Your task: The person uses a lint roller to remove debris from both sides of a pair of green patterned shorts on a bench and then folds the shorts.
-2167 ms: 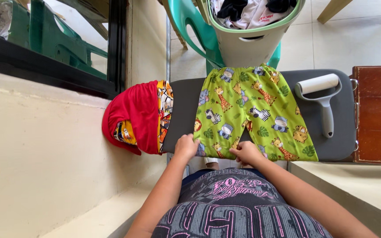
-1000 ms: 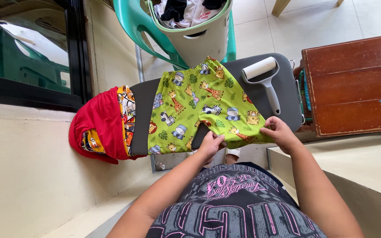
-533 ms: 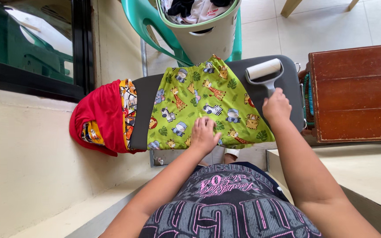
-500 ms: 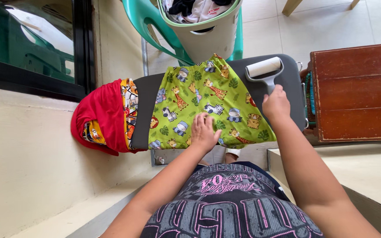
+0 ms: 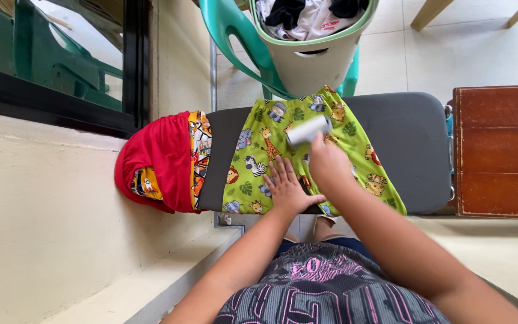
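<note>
Left hand [image 5: 287, 189] flat, fingers spread, on green animal-print shorts [image 5: 355, 135] lying on a grey padded board [image 5: 418, 147]. Right hand [image 5: 329, 166] clamps a white cylindrical lint roller [image 5: 308, 131] on the cloth. Tiled floor [image 5: 451, 54] beyond.

Grey padded board [image 5: 415, 150] — green animal-print shorts [image 5: 361, 141] flat on it, red garment [image 5: 163, 159] over its end
</note>
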